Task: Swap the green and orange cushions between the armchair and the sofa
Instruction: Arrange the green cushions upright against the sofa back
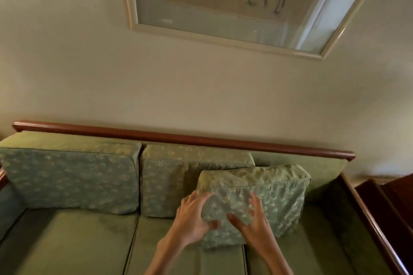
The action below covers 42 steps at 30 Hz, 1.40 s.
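Observation:
A green patterned cushion stands tilted on the right seat of the green sofa, pulled forward from the backrest. My left hand grips its lower left corner, thumb in front and fingers around the side. On the cushion's front face, just right of that corner, my right hand presses with fingers spread and bent into the fabric. No orange cushion and no armchair are in view.
Two more green back cushions lean against the sofa's back, under a dark wooden rail. A wooden armrest bounds the sofa on the right. A framed picture hangs on the wall above.

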Motion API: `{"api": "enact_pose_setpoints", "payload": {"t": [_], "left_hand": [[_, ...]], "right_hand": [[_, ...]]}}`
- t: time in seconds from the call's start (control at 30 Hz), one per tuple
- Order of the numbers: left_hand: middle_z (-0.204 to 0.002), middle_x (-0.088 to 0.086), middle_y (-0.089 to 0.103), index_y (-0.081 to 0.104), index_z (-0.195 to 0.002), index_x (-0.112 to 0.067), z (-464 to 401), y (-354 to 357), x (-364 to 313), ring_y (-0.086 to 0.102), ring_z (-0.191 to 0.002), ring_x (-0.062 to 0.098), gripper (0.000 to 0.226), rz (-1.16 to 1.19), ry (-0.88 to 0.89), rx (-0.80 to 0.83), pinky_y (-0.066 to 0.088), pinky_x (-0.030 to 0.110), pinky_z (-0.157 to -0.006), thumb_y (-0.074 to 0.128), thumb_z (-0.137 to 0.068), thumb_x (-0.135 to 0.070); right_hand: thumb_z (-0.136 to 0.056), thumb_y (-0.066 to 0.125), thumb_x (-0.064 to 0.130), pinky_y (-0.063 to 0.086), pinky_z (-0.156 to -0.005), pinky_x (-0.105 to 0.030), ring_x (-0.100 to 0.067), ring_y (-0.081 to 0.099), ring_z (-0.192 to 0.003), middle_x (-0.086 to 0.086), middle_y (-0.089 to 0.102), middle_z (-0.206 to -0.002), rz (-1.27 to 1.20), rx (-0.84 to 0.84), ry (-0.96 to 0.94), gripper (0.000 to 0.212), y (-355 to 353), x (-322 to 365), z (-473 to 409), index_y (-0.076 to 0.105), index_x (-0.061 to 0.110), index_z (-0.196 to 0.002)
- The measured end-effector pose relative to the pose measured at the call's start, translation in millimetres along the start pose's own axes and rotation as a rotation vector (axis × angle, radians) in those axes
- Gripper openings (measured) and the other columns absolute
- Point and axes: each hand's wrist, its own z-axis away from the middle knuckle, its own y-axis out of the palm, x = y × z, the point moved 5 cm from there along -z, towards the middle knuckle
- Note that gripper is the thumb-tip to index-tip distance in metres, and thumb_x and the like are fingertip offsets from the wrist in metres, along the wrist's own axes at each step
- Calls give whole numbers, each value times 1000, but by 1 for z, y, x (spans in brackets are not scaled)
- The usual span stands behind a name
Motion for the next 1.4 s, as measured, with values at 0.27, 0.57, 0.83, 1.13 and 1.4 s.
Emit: {"api": "enact_pose_setpoints", "payload": {"t": [0.27, 0.57, 0.83, 1.13, 1.4], "left_hand": [[-165, -3, 16, 19, -156, -38, -33, 21, -25, 10, -151, 22, 95, -52, -49, -58, 14, 47, -121, 73, -81, -57], [-167, 11, -7, 5, -160, -24, -171, 55, -20, -7, -153, 31, 108, -215, -90, 26, 4, 50, -123, 78, -82, -43], [-165, 23, -4, -28, -153, -24, -215, 120, -22, -3, -152, 41, 143, -518, -262, 51, 0, 49, -122, 84, -69, -56], [-164, 16, -8, 15, -157, -22, -149, 200, -34, -11, -151, 36, 101, -652, -414, -33, -10, 48, -120, 74, -80, -48], [-146, -9, 49, 33, -151, -33, -156, 206, -105, 41, -135, 14, 104, -670, -386, -74, 23, 36, -114, 76, -59, -55]], "right_hand": [[-69, 72, 71, 33, -116, -47, -23, 29, -145, -2, 17, -164, 27, 127, 25, 119, -25, -28, -38, 2, 30, -156], [-68, 76, 63, 34, -115, -50, -23, 26, -146, 1, 15, -164, 140, 172, 94, 119, -90, -62, -90, 5, 29, -157], [-74, 81, 51, 34, -116, -47, -27, 28, -146, -3, 18, -163, 334, 268, 63, 114, -149, -114, -172, 7, 26, -157], [-76, 79, 42, -7, -118, -60, -43, -16, -148, -20, -18, -162, 1319, 640, -318, 120, -170, -225, -215, -4, 11, -156], [-85, 63, 31, 6, -119, -55, -27, 22, -146, -7, 32, -156, 1038, 706, -395, 93, -250, -252, -208, 6, 16, -157]]}}
